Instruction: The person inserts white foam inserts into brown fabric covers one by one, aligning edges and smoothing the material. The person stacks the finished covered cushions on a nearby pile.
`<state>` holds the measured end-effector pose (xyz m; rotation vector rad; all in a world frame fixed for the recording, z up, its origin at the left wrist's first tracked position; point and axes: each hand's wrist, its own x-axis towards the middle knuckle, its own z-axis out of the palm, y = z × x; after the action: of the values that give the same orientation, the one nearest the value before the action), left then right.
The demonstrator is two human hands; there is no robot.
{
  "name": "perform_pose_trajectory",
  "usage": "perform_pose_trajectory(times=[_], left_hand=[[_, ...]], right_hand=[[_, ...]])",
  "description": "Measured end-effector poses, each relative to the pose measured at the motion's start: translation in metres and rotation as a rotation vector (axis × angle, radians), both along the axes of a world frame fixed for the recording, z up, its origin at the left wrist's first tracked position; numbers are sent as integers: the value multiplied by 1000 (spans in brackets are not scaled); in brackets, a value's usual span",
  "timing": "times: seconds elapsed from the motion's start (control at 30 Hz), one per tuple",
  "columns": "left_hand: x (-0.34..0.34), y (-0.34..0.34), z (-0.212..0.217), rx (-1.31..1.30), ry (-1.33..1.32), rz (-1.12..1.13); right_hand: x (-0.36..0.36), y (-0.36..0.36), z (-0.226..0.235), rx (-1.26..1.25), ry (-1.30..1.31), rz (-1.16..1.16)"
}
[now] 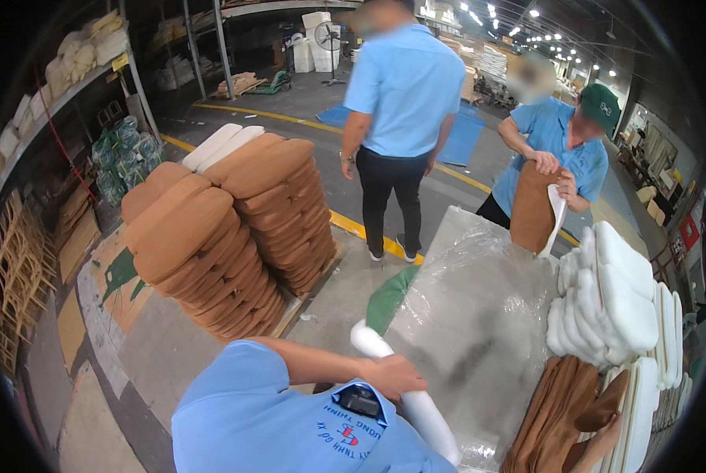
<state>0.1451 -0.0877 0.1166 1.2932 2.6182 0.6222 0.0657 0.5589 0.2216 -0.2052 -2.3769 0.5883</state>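
Note:
My left hand (400, 377) is closed around a white cushion pad (430, 422), which shows as a long curved edge against my body at the near side of the plastic-wrapped table (479, 331). At the lower right, my right hand (601, 443) is closed on the edge of a brown fabric cover (607, 404), lifted from a pile of brown covers (554, 414); its fingers are partly hidden. White pads (635, 410) stand on edge right beside that hand. Across the table, a co-worker holds a brown cover (534, 206) with a white pad (556, 214) partly showing.
Tall stacks of brown cushions (203, 244) stand at the left. A pile of white pads (617, 292) occupies the table's right side. A second person (404, 87) stands beyond the table, back turned. Green cloth (392, 299) hangs at the table's left edge. Wooden frames (22, 276) lean far left.

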Motion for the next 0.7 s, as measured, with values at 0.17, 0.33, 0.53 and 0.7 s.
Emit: perform_pose_trajectory(times=[0.17, 0.33, 0.53, 0.7], left_hand=[[-6, -4, -6, -9, 32, -15], [-25, 0, 11, -37, -47, -68], [-17, -23, 23, 119, 77, -84], [10, -55, -13, 206, 238, -33]], right_hand=[[20, -110, 49, 228, -171, 120], [38, -255, 115, 214, -172, 296], [42, -325, 129, -93, -96, 366], [-10, -299, 11, -122, -182, 475]])
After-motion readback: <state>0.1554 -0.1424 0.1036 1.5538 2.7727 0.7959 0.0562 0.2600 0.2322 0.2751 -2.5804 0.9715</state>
